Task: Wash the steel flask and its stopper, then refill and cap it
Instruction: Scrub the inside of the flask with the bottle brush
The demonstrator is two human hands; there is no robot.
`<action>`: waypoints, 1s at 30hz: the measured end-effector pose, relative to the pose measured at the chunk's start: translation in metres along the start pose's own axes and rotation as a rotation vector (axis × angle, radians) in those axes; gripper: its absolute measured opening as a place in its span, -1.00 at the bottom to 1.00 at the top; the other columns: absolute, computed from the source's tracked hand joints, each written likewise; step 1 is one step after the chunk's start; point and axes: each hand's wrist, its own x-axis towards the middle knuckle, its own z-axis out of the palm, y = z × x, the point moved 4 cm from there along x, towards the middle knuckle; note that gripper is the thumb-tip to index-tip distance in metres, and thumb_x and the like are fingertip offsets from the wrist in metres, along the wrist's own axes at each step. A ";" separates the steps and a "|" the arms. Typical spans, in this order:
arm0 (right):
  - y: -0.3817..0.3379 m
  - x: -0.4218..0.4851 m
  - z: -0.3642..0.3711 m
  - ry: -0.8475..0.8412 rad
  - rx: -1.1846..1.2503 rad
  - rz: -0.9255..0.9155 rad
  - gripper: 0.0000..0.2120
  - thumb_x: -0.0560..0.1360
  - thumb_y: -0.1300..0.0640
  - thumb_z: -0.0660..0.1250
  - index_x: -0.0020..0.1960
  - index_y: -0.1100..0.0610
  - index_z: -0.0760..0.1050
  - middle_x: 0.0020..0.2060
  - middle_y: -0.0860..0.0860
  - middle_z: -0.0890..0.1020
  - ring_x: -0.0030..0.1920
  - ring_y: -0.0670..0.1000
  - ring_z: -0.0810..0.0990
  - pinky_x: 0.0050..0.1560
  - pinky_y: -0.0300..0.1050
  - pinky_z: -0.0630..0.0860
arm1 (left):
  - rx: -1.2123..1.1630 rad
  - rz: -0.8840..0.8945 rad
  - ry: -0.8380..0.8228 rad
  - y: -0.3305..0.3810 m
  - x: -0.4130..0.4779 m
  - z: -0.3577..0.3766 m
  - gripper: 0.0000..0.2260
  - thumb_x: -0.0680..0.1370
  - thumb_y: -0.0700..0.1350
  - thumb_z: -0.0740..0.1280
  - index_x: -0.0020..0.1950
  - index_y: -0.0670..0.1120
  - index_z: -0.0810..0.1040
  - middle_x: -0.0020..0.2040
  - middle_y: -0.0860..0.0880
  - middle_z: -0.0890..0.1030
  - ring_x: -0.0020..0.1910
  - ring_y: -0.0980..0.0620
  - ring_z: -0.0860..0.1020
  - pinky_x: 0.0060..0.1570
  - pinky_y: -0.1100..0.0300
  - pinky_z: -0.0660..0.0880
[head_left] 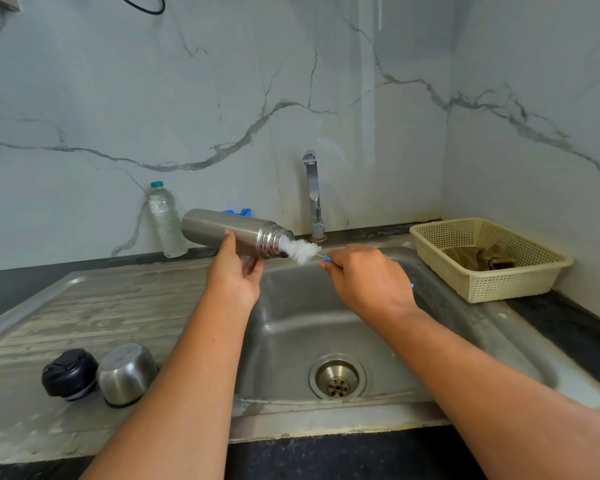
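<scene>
— where's the steel flask (229, 230) now?
— in my left hand (234, 275), lying nearly on its side above the left edge of the sink (291, 327), mouth open and pointing right. my thumb and fingers curl round its body from below.
— and the other hand?
— my right hand (368, 278) pinches the blue handle of a bottle brush (300, 250). its white bristles sit at the flask's mouth, partly inside.
— the stopper?
— the black stopper (69, 373) stands on the draining board at the left, just beside the steel cup (127, 373), which is upside down. a plastic bottle (165, 220) stands by the wall behind the flask, and a cream basket (520, 285) sits right of the sink.
</scene>
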 end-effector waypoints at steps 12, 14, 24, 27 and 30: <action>-0.002 0.000 -0.003 -0.103 -0.164 -0.087 -0.69 0.72 -0.04 0.13 -0.02 0.10 0.53 -0.14 0.04 0.53 -0.13 0.21 0.61 -0.25 -0.07 0.32 | -0.060 -0.140 -0.186 0.001 0.003 0.005 0.12 0.29 0.37 0.59 0.64 -0.12 0.17 0.24 -0.44 0.50 0.31 -0.43 0.54 0.35 -0.39 0.44; -0.005 -0.002 -0.004 -0.081 -0.195 -0.133 -0.69 0.72 -0.05 0.12 0.00 0.09 0.55 -0.17 0.01 0.46 -0.15 0.20 0.61 -0.27 -0.07 0.32 | -0.069 -0.157 -0.218 -0.001 0.002 0.006 0.06 0.26 0.38 0.60 0.56 -0.12 0.28 0.29 -0.40 0.53 0.25 -0.43 0.58 0.28 -0.46 0.46; -0.032 -0.007 0.002 -0.099 0.260 -0.252 -0.61 0.66 -0.05 0.28 -0.31 0.03 0.42 -0.45 -0.09 0.35 -0.38 0.02 0.37 -0.33 -0.05 0.36 | -0.204 0.006 -0.167 0.021 -0.004 0.003 -0.49 0.43 0.14 0.60 0.19 -0.13 0.53 -0.23 -0.09 0.60 -0.32 -0.01 0.61 -0.20 0.17 0.64; -0.027 -0.007 0.009 -0.351 0.736 0.032 -0.65 0.62 -0.07 0.36 -0.30 0.03 0.55 -0.49 -0.06 0.32 -0.46 -0.05 0.24 -0.43 -0.19 0.25 | -0.235 0.024 -0.226 0.024 -0.007 0.006 -0.61 0.46 0.01 0.56 0.12 -0.17 0.53 -0.21 -0.09 0.61 -0.31 -0.01 0.62 -0.23 0.18 0.62; -0.027 -0.017 0.016 -0.787 1.265 0.384 -0.74 0.63 -0.03 0.34 -0.09 0.15 0.60 -0.43 -0.07 0.29 -0.50 -0.13 0.16 -0.58 -0.33 0.11 | -0.283 0.038 -0.289 0.027 -0.012 0.011 -0.68 0.48 0.00 0.53 0.03 -0.20 0.55 -0.17 -0.10 0.61 -0.30 -0.02 0.62 -0.19 0.17 0.61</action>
